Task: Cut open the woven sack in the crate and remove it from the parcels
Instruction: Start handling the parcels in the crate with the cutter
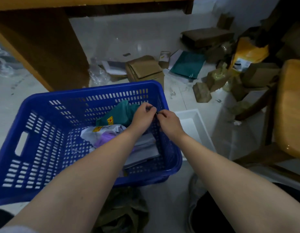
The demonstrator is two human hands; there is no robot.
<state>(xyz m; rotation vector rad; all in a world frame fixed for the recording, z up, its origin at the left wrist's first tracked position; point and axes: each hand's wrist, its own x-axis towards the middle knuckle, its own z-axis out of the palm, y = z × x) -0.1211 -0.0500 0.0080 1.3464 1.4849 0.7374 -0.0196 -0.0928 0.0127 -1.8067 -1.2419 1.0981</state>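
Blue plastic crate (pixel 36 148) stands on the floor, holding parcels (pixel 112 132) and a teal bag (pixel 119 113). Above its right rim, left hand (pixel 142 116) and right hand (pixel 169 122) pinch a small dark object (pixel 151 108) together. Woven sack not identifiable.

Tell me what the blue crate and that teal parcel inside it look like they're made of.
The blue crate looks like moulded plastic: uniform colour, slotted walls, a cut-out handle, slight sheen. The teal parcel looks like a soft plastic mailer bag: it creases and folds and carries a yellow sticker. It could be thin film or woven fabric; the view is too dim to tell.
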